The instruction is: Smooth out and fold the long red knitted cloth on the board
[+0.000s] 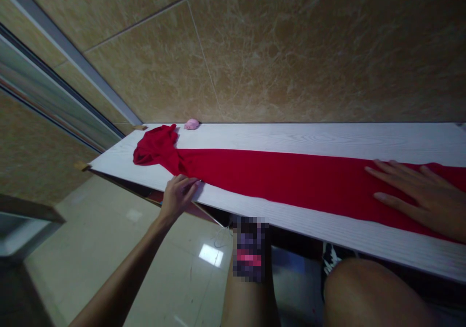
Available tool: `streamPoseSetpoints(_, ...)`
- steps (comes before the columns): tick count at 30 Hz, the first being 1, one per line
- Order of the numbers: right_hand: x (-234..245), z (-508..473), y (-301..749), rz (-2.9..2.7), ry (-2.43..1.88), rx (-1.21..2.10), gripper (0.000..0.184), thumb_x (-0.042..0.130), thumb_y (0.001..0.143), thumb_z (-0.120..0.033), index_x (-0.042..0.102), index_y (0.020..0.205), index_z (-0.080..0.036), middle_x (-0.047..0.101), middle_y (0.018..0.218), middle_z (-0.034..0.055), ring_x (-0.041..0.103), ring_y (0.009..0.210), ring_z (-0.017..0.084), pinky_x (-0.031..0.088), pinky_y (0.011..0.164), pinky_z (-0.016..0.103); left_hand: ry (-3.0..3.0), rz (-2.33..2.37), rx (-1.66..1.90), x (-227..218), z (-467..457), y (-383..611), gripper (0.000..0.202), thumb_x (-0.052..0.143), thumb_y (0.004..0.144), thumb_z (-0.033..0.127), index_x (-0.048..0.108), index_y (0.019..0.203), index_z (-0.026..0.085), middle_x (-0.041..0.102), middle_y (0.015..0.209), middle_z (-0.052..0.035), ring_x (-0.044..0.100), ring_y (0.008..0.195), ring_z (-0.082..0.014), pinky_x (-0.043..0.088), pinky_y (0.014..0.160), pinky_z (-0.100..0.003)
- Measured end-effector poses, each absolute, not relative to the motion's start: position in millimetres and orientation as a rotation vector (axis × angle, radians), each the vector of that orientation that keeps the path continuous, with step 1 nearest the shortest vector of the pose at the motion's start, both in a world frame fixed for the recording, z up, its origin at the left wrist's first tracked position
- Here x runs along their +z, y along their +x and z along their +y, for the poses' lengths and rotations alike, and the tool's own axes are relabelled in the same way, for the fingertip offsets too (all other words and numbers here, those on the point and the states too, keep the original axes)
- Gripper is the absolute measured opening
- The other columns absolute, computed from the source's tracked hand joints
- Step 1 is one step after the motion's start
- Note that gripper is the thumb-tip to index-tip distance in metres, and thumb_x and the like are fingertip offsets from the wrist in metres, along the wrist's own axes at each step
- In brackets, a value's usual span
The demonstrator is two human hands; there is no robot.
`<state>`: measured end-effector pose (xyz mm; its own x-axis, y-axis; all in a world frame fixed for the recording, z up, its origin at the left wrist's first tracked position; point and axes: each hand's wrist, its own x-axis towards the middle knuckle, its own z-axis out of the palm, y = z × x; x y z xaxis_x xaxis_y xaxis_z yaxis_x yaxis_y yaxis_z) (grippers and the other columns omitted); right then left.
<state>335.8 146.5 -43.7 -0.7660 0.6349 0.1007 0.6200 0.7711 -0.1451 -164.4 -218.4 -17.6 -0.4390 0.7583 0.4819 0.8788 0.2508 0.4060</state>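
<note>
A long red garment [276, 176] lies stretched out along a white wood-grain board [327, 140]. Its far left end is bunched into a heap [155, 147]. My left hand [178, 193] reaches out to the garment's near edge by that heap, with fingers curled on the cloth and the board's front edge. My right hand [422, 196] lies flat on the garment at the right, fingers stretched out and apart.
A small pink object [191, 124] sits at the back of the board against the tan marble wall [276, 50]. Below the board are a glossy tiled floor [109, 235] and my bare knees [364, 293]. A sliding door frame runs along the left.
</note>
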Motion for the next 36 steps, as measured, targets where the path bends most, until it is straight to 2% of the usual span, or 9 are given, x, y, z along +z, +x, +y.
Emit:
streamPoseSetpoints(4, -42, 146, 334, -2.822, -1.024, 0.178, 0.094, 0.033, 0.092, -0.085, 0.051, 0.166, -0.028, 0.046, 0.171, 0.0082, 0.033, 0.162, 0.035, 0.025, 0.132, 0.068, -1.553, -2.335, -0.89, -17, -219, -162, 0.033, 0.062, 0.099, 0.046, 0.084, 0.094, 0.022, 0.07, 0.079, -0.0049, 0.063, 0.077, -0.0217, 0.049, 0.078, -0.037)
streamPoseSetpoints(13, -44, 145, 334, -2.816, -1.025, 0.163, 0.092, 0.032, 0.093, -0.083, 0.05, 0.165, -0.029, 0.045, 0.172, 0.0094, 0.031, 0.163, 0.036, 0.025, 0.131, 0.068, -1.391, -2.357, -0.878, -19, -215, -163, 0.026, 0.065, 0.094, 0.045, 0.076, 0.084, 0.024, 0.067, 0.077, -0.0035, 0.059, 0.075, -0.0211, 0.047, 0.075, -0.033)
streamPoseSetpoints(18, -39, 143, 332, -2.827, -1.073, 0.183, 0.096, 0.03, 0.092, -0.084, 0.049, 0.166, -0.026, 0.042, 0.174, 0.0093, 0.029, 0.164, 0.035, 0.022, 0.133, 0.067, -1.194, -2.494, -0.887, -14, -211, -152, 0.041, 0.061, 0.095, 0.058, 0.072, 0.076, 0.024, 0.069, 0.078, -0.0042, 0.062, 0.076, -0.0224, 0.043, 0.071, -0.033)
streamPoseSetpoints(23, -39, 141, 332, -2.836, -1.038, 0.152, 0.092, 0.031, 0.095, -0.079, 0.05, 0.165, -0.024, 0.044, 0.173, 0.0125, 0.031, 0.163, 0.036, 0.023, 0.132, 0.068, -0.888, -2.81, -0.965, -2, -203, -150, 0.065, 0.039, 0.101, 0.068, 0.065, 0.062, 0.023, 0.059, 0.055, -0.0034, 0.056, 0.059, -0.022, 0.036, 0.059, -0.033)
streamPoseSetpoints(25, -39, 141, 332, -2.829, -1.028, 0.146, 0.09, 0.031, 0.095, -0.078, 0.05, 0.165, -0.024, 0.043, 0.174, 0.0129, 0.031, 0.163, 0.037, 0.023, 0.132, 0.068, -0.903, -2.848, -0.964, 2, -199, -153, 0.061, 0.051, 0.094, 0.071, 0.069, 0.064, 0.022, 0.061, 0.055, -0.0029, 0.057, 0.06, -0.0221, 0.035, 0.058, -0.032)
streamPoseSetpoints(27, -39, 141, 332, -2.833, -1.024, 0.148, 0.088, 0.032, 0.096, -0.078, 0.049, 0.165, -0.026, 0.043, 0.174, 0.012, 0.032, 0.163, 0.037, 0.023, 0.132, 0.069, -0.982, -2.836, -0.999, 5, -196, -156, 0.051, 0.062, 0.086, 0.067, 0.07, 0.065, 0.021, 0.061, 0.056, -0.0014, 0.057, 0.061, -0.0209, 0.034, 0.057, -0.031)
streamPoseSetpoints(30, -38, 141, 333, -2.837, -1.016, 0.136, 0.085, 0.035, 0.097, -0.077, 0.048, 0.166, -0.029, 0.043, 0.174, 0.0107, 0.033, 0.162, 0.036, 0.024, 0.131, 0.069, -1.031, -2.788, -1.208, 5, -192, -159, 0.044, 0.065, 0.081, 0.06, 0.063, 0.059, 0.022, 0.055, 0.053, 0.0004, 0.051, 0.058, -0.0177, 0.035, 0.056, -0.029)
streamPoseSetpoints(33, -37, 141, 333, -2.849, -1.011, 0.139, 0.086, 0.035, 0.098, -0.077, 0.047, 0.167, -0.028, 0.042, 0.174, 0.0114, 0.031, 0.163, 0.036, 0.024, 0.131, 0.069, -0.927, -2.704, -1.536, 3, -189, -162, 0.04, 0.067, 0.08, 0.058, 0.06, 0.063, 0.023, 0.055, 0.056, 0.001, 0.049, 0.057, -0.0157, 0.037, 0.055, -0.028)
streamPoseSetpoints(36, -37, 140, 333, -2.851, -1.038, 0.156, 0.09, 0.032, 0.097, -0.079, 0.047, 0.167, -0.025, 0.04, 0.175, 0.0121, 0.03, 0.164, 0.036, 0.021, 0.132, 0.068, -0.863, -2.541, -2.015, 1, -184, -164, 0.035, 0.07, 0.08, 0.057, 0.059, 0.076, 0.023, 0.066, 0.071, -0.0019, 0.061, 0.066, -0.0177, 0.047, 0.059, -0.028)
